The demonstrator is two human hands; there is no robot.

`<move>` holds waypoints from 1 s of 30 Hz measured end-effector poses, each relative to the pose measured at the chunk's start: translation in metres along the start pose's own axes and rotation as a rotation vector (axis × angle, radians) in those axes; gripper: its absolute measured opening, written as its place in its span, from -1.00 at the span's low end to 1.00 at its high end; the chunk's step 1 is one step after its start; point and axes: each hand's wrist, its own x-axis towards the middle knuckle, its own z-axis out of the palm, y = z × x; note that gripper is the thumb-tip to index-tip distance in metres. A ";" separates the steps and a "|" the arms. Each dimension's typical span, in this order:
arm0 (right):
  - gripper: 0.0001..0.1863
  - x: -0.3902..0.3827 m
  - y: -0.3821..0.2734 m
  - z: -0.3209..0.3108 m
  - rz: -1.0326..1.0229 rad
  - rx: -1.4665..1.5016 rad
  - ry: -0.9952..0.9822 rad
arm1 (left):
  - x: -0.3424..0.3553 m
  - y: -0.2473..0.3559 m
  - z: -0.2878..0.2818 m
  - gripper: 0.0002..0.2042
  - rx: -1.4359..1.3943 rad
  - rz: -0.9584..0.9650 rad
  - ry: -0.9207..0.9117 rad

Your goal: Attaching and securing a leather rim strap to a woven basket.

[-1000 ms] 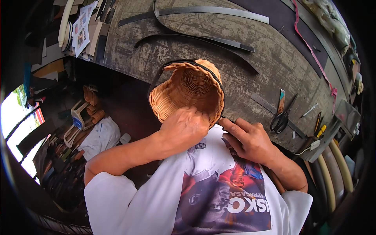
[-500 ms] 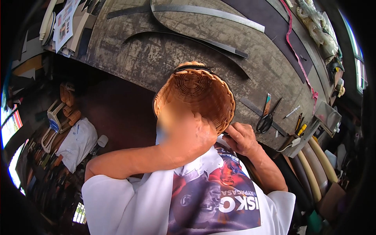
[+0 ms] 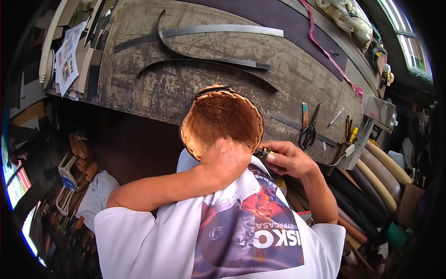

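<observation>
A round wicker basket (image 3: pixel 190 135) is tipped toward me at the table's near edge, its woven inside showing. A dark strip (image 3: pixel 211 91) runs along its far rim. Over the near rim, my left hand (image 3: pixel 226 160) is closed, knuckles up, with its fingertips hidden inside the basket. My right hand (image 3: pixel 292 160) is beside the basket's right side, its thumb and fingers wrapped around a small tool with a black-and-yellow handle (image 3: pixel 266 152). The tool's tip points toward the rim, and its exact kind cannot be made out.
On the worn table (image 3: pixel 153 100) lie a metal ruler (image 3: pixel 223 30), dark strips (image 3: pixel 209 59), black scissors (image 3: pixel 307 135) and a pink tape measure (image 3: pixel 332 58). Rolls of material (image 3: pixel 378 176) stand at the right. Papers and card (image 3: pixel 69 58) are stacked at the far left.
The view has shifted somewhat. My right hand has turned and drawn slightly away from the rim, so the black-and-yellow tool now shows. My left hand stays on the basket.
</observation>
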 end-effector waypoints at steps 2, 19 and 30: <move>-0.54 0.002 0.002 -0.005 -0.024 -0.036 -0.026 | 0.000 -0.002 -0.002 -0.91 -0.031 0.012 -0.004; -0.54 0.016 0.033 0.027 -0.912 -1.370 0.496 | -0.007 -0.007 -0.015 -0.82 0.065 -0.080 -0.077; -0.33 0.019 0.001 0.001 -0.669 -1.024 0.047 | -0.002 -0.022 -0.033 -0.78 0.143 -0.199 0.074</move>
